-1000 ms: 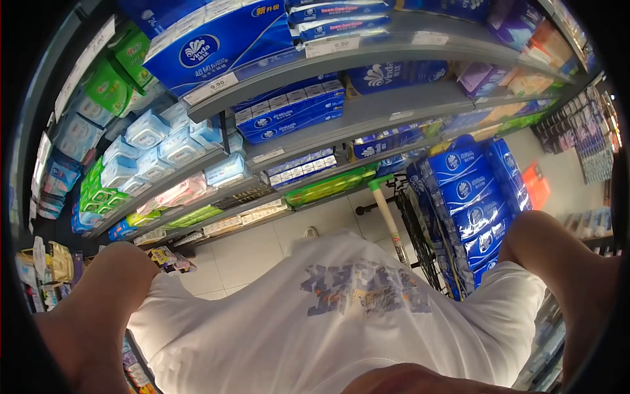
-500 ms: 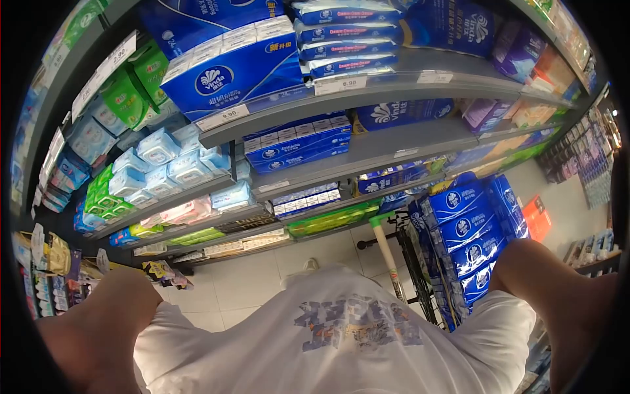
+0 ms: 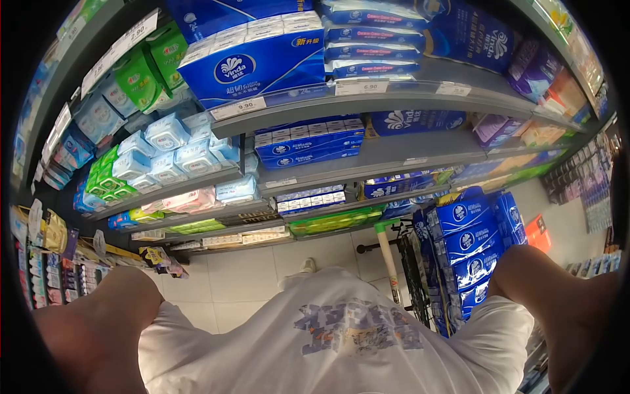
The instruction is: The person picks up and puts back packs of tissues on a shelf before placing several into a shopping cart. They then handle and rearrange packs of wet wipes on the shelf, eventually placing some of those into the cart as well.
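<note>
Neither of my hands shows; both lie outside the frame. My bent left arm point(image 3: 98, 322) reaches out at the lower left edge, and my bent right arm point(image 3: 551, 295) at the lower right. Beside the right arm are stacked blue tissue packs point(image 3: 469, 243). Ahead, the shelf carries a large blue Vinda tissue pack point(image 3: 252, 69) with white packets on top. Flat blue-and-white packs point(image 3: 371, 49) are piled to its right. Pale blue wipe packs point(image 3: 167, 154) sit lower left.
Curved grey shelf edges point(image 3: 387, 98) with price tags run across in front. A shopping cart point(image 3: 420, 276) with a pale handle bar point(image 3: 387, 259) stands front right. Tiled floor point(image 3: 243, 276) shows below the shelves. Another rack point(image 3: 587, 177) stands far right.
The upper shelf goods have shifted to the right and slightly down in view, as my head turned a little. My arms keep nearly the same pose.
</note>
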The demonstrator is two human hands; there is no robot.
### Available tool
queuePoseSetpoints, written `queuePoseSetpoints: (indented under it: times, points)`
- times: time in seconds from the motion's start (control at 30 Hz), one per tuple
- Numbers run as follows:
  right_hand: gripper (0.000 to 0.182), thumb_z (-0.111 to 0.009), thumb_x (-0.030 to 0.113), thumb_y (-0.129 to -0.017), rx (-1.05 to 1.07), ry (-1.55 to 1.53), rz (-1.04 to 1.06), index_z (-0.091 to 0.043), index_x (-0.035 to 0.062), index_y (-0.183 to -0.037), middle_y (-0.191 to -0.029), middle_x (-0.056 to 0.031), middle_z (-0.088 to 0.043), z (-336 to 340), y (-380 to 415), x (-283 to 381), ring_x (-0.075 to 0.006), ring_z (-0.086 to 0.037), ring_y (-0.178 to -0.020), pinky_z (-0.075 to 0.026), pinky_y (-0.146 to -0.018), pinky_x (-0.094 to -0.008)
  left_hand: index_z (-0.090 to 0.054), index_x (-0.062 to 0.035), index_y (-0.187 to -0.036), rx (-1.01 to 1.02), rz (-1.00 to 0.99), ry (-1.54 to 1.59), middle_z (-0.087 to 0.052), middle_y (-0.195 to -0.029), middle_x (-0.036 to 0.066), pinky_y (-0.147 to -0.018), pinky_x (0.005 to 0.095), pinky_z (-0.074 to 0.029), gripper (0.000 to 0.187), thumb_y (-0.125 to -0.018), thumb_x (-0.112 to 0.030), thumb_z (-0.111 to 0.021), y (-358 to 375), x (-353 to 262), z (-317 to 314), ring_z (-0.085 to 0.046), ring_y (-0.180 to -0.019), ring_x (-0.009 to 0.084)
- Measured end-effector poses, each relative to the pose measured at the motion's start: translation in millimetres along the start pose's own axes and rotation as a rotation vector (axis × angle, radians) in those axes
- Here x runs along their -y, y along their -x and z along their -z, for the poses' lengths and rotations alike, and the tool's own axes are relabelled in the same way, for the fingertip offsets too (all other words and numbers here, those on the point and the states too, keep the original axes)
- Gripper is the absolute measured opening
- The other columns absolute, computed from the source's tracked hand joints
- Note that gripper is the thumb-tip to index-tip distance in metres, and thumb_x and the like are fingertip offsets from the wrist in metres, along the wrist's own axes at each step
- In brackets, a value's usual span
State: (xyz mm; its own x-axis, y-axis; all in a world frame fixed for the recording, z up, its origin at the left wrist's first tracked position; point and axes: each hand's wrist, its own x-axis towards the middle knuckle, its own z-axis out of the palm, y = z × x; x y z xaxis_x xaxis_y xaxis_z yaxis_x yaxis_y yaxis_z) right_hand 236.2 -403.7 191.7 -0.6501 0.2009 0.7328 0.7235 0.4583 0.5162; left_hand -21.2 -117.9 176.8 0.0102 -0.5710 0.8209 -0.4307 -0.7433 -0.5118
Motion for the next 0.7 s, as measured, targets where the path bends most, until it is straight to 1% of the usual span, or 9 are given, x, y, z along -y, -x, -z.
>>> queuePoseSetpoints:
  times: [0.33, 0.43, 0.47, 0.53, 0.57, 0.6, 0.63, 0.67, 0.7]
  points:
    - [0.033, -0.045, 0.018, -0.100, 0.014, -0.074, -0.050, -0.048, 0.0048, -0.130, -0.092, -0.0110, -0.065, -24.1, 7.5, -19.5, -0.0243, -0.064, -0.076, -0.054, -0.063, -0.0291, -0.005, -0.0181, -0.158, -0.086, 0.123, -0.053, -0.065, -0.078, 0.004, -0.110, 0.0519, -0.041, 0.059, -0.107, -0.047, -0.015, 31.8, 10.6, -4.6, -0.061, -0.072, 0.0180]
    - [0.033, -0.045, 0.018, -0.100, -0.010, -0.087, -0.146, -0.047, 0.0051, -0.130, -0.091, -0.0110, -0.064, -42.9, 23.9, -25.3, -0.0247, -0.064, -0.076, -0.054, -0.062, -0.0293, -0.003, -0.0189, -0.160, -0.175, 0.365, -0.148, -0.065, -0.077, 0.003, -0.110, 0.0515, -0.042, 0.060, -0.108, -0.047, -0.014, 62.6, 13.3, -17.2, -0.060, -0.071, 0.0173]
    - [0.033, -0.045, 0.018, -0.100, -0.020, -0.084, -0.223, -0.047, 0.0053, -0.130, -0.091, -0.0110, -0.064, -50.6, 34.1, -26.1, -0.0249, -0.064, -0.076, -0.054, -0.062, -0.0293, -0.002, -0.0192, -0.160, -0.202, 0.497, -0.188, -0.065, -0.077, 0.003, -0.110, 0.0513, -0.042, 0.060, -0.108, -0.048, -0.013, 84.5, 10.6, -27.7, -0.060, -0.070, 0.0171]
    - [0.033, -0.045, 0.019, -0.100, -0.028, -0.010, -0.555, -0.047, 0.0055, -0.130, -0.091, -0.0110, -0.064, -96.4, 85.3, -24.7, -0.0252, -0.064, -0.076, -0.054, -0.062, -0.0294, -0.046, -0.0043, -0.122, -0.049, 0.741, -0.133, -0.068, -0.081, 0.011, -0.094, 0.0477, -0.049, 0.034, -0.100, -0.030, -0.043, 127.5, 4.1, -49.8, -0.064, -0.078, 0.0252]
    - [0.025, -0.051, 0.011, -0.096, -0.108, 0.069, -0.713, -0.059, 0.0031, -0.119, -0.088, -0.0085, -0.067, -132.8, 101.3, -26.3, -0.0209, -0.064, -0.076, -0.052, -0.067, -0.0280, -0.067, 0.0032, -0.102, 0.036, 0.859, -0.118, -0.069, -0.084, 0.015, -0.086, 0.0459, -0.052, 0.027, -0.096, -0.021, -0.058, 149.1, 0.9, -60.9, -0.066, -0.083, 0.0293]
    - [0.020, -0.058, 0.003, -0.093, -0.187, 0.133, -0.874, -0.072, 0.0008, -0.107, -0.085, -0.0061, -0.069, -169.3, 117.4, -27.8, -0.0167, -0.063, -0.075, -0.050, -0.073, -0.0265, -0.068, 0.0023, -0.104, 0.009, 1.007, -0.038, -0.070, -0.084, 0.012, -0.082, 0.0386, -0.052, 0.018, -0.087, -0.002, -0.066, 182.3, -6.3, -86.1, -0.066, -0.079, 0.0248]
    - [0.021, -0.063, 0.001, -0.091, -0.117, -0.019, -1.062, -0.072, 0.0027, -0.109, -0.085, -0.0067, -0.069, -195.3, 143.3, -32.1, -0.0150, -0.065, -0.079, -0.050, -0.072, -0.0255, -0.068, 0.0011, -0.111, 0.182, 1.146, 0.023, -0.071, -0.091, 0.012, -0.081, 0.0336, -0.052, 0.024, -0.088, 0.000, -0.064, 208.4, -10.9, -103.5, -0.067, -0.085, 0.0205]
    - [0.022, -0.067, 0.005, -0.091, -0.063, -0.120, -1.272, -0.072, 0.0036, -0.112, -0.088, -0.0075, -0.070, -225.8, 181.6, -35.4, -0.0149, -0.066, -0.082, -0.052, -0.073, -0.0269, -0.069, 0.0020, -0.108, 0.159, 1.222, 0.066, -0.071, -0.089, 0.013, -0.080, 0.0339, -0.052, 0.026, -0.083, 0.000, -0.071, 244.2, -12.3, -128.3, -0.068, -0.083, 0.0236]
    - [0.023, -0.069, 0.008, -0.090, -0.108, -0.237, -1.491, -0.071, 0.0025, -0.112, -0.093, -0.0087, -0.070, -260.5, 224.7, -37.1, -0.0146, -0.066, -0.084, -0.052, -0.072, -0.0276, -0.067, 0.0043, -0.111, 0.237, 1.273, 0.054, -0.070, -0.098, 0.017, -0.082, 0.0358, -0.053, 0.030, -0.082, -0.003, -0.072, 279.2, -11.9, -144.4, -0.067, -0.092, 0.0296]
